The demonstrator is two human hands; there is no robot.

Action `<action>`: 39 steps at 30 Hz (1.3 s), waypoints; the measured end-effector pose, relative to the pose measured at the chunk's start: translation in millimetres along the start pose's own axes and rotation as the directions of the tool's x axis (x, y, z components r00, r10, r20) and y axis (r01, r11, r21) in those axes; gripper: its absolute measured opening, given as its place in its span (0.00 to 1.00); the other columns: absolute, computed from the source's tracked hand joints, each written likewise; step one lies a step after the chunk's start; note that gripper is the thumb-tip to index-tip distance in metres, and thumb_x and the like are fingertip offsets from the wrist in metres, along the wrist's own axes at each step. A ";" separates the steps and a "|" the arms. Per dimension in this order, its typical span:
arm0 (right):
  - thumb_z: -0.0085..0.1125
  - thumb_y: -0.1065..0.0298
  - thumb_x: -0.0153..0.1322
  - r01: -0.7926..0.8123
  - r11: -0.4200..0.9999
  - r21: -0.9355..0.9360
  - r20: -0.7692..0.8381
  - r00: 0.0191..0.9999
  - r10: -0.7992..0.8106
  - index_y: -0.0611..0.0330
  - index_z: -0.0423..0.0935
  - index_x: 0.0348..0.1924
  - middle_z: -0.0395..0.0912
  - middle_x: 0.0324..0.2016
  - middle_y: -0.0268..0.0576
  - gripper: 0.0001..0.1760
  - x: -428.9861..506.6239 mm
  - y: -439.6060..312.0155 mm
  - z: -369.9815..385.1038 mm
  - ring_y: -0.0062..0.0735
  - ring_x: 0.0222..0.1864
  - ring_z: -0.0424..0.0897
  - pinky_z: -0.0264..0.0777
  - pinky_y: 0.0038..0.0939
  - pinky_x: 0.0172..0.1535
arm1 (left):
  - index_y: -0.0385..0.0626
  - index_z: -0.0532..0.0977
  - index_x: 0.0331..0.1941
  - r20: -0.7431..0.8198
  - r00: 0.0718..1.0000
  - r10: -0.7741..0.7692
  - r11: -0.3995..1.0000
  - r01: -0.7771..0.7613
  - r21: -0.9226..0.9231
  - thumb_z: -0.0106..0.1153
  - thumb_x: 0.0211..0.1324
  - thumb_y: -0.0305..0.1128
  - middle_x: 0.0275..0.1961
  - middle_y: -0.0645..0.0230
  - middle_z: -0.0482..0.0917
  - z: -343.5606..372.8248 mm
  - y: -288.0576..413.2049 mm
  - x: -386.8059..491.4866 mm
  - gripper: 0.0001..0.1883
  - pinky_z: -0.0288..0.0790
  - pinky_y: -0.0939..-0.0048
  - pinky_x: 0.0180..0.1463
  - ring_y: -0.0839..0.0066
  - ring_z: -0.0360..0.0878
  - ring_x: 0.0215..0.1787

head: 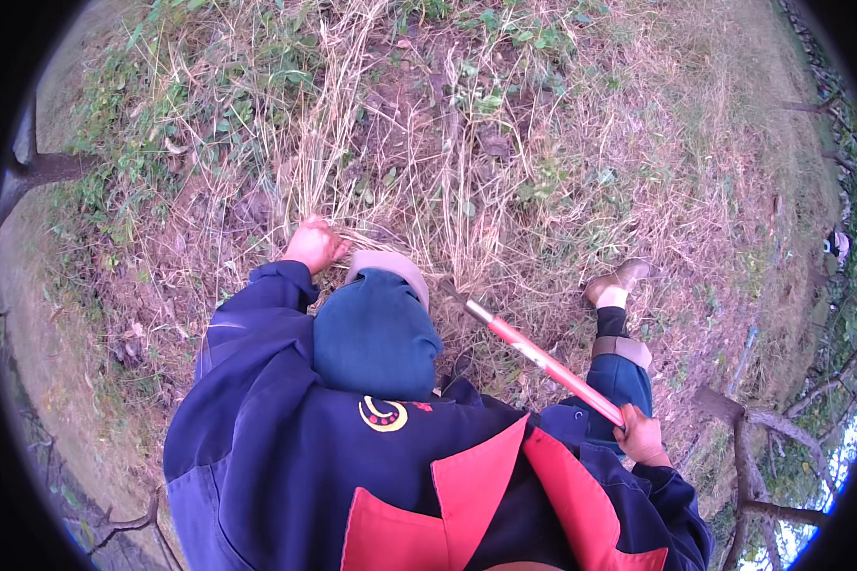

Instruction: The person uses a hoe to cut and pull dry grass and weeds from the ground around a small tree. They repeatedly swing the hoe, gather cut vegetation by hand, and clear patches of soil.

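My left hand is closed around some dry grass stems low to the ground, just beyond my bent left knee. In my right hand is the end of a red tool handle. The handle slants forward and left to a pale metal collar. Its dark metal head points into a clump of straw-coloured grass. The shape of the blade cannot be made out among the stems.
My right shoe rests on the grassy ground at right. Green leafy weeds grow at the upper left. Bare tree branches stand at the lower right, and another branch is at the left rim. Someone's pale headwear shows far right.
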State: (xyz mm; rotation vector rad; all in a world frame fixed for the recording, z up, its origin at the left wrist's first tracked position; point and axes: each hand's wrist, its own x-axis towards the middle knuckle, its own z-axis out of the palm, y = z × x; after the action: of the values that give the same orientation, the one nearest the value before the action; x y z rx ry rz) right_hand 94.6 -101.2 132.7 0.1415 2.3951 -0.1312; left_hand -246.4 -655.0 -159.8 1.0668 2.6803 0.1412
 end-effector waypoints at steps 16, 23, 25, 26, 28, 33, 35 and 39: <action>0.58 0.69 0.67 0.061 0.800 0.597 -0.303 0.940 0.155 0.60 0.69 0.43 0.78 0.25 0.57 0.13 292.8 -206.5 -74.4 0.55 0.30 0.81 0.73 0.45 0.37 | 0.67 0.46 0.75 -0.074 0.887 -0.457 0.876 0.463 0.135 0.68 0.44 0.62 0.78 0.53 0.43 -44.0 -19.3 172.2 0.57 0.38 0.24 0.70 0.54 0.36 0.81; 0.58 0.71 0.67 -0.009 0.395 0.919 -0.026 0.996 0.085 0.62 0.70 0.45 0.67 0.21 0.32 0.14 344.8 -234.6 -68.4 0.21 0.21 0.70 0.65 0.26 0.25 | 0.58 0.53 0.73 0.038 0.539 -0.841 0.535 0.841 -0.075 0.59 0.55 0.36 0.62 0.47 0.73 -11.4 -147.6 151.0 0.41 0.76 0.47 0.49 0.49 0.81 0.53; 0.56 0.73 0.67 0.036 0.176 0.984 -0.022 0.997 -0.078 0.60 0.69 0.41 0.68 0.20 0.30 0.10 372.4 -256.1 -69.6 0.19 0.16 0.68 0.63 0.26 0.19 | 0.46 0.75 0.55 0.142 0.692 -0.708 0.702 0.712 0.035 0.55 0.57 0.36 0.42 0.49 0.83 -24.2 -172.9 141.1 0.20 0.78 0.54 0.42 0.50 0.85 0.38; 0.56 0.73 0.67 0.028 0.256 0.966 -0.013 0.998 -0.060 0.59 0.68 0.41 0.69 0.21 0.31 0.10 387.4 -264.2 -67.1 0.19 0.16 0.69 0.63 0.26 0.19 | 0.43 0.80 0.34 0.063 0.763 -0.644 0.765 0.644 0.009 0.53 0.59 0.35 0.37 0.50 0.84 -28.0 -172.9 138.2 0.10 0.78 0.54 0.43 0.52 0.85 0.42; 0.56 0.73 0.67 0.014 0.355 0.935 0.028 0.993 -0.113 0.59 0.69 0.41 0.71 0.21 0.33 0.10 398.2 -264.1 -56.9 0.21 0.17 0.71 0.66 0.27 0.22 | 0.42 0.81 0.37 0.074 0.801 -0.594 0.804 0.592 0.052 0.51 0.59 0.31 0.40 0.51 0.85 -37.6 -160.8 138.1 0.10 0.79 0.55 0.44 0.54 0.85 0.42; 0.60 0.69 0.65 0.073 0.722 0.688 -0.071 0.997 -0.034 0.61 0.73 0.43 0.78 0.30 0.49 0.14 313.4 -171.6 -17.2 0.40 0.34 0.80 0.72 0.36 0.43 | 0.42 0.82 0.38 0.109 0.798 -0.593 0.805 0.591 0.048 0.50 0.59 0.28 0.42 0.52 0.85 -73.3 -117.6 119.9 0.11 0.79 0.56 0.47 0.56 0.86 0.44; 0.58 0.70 0.65 0.056 0.792 0.608 -0.053 0.998 -0.029 0.61 0.72 0.43 0.78 0.29 0.56 0.14 257.3 -123.8 -14.1 0.55 0.34 0.81 0.73 0.42 0.41 | 0.41 0.81 0.36 0.087 0.834 -0.545 0.838 0.538 0.090 0.51 0.57 0.27 0.37 0.55 0.86 -83.2 -93.9 113.2 0.10 0.80 0.56 0.43 0.57 0.86 0.40; 0.60 0.70 0.64 -0.082 0.895 0.439 -0.053 0.992 0.118 0.62 0.71 0.41 0.76 0.23 0.60 0.13 130.5 -70.7 -21.6 0.62 0.32 0.80 0.73 0.46 0.36 | 0.39 0.81 0.36 0.270 0.923 -0.274 0.953 0.298 -0.050 0.52 0.53 0.28 0.32 0.51 0.84 -85.9 -12.0 71.3 0.10 0.80 0.55 0.37 0.55 0.86 0.35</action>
State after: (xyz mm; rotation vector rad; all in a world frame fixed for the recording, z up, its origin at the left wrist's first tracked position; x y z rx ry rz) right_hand -25.3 -159.7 64.1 0.4870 2.3937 -0.6264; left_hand -327.2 -614.4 -93.3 0.6077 2.5261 0.0613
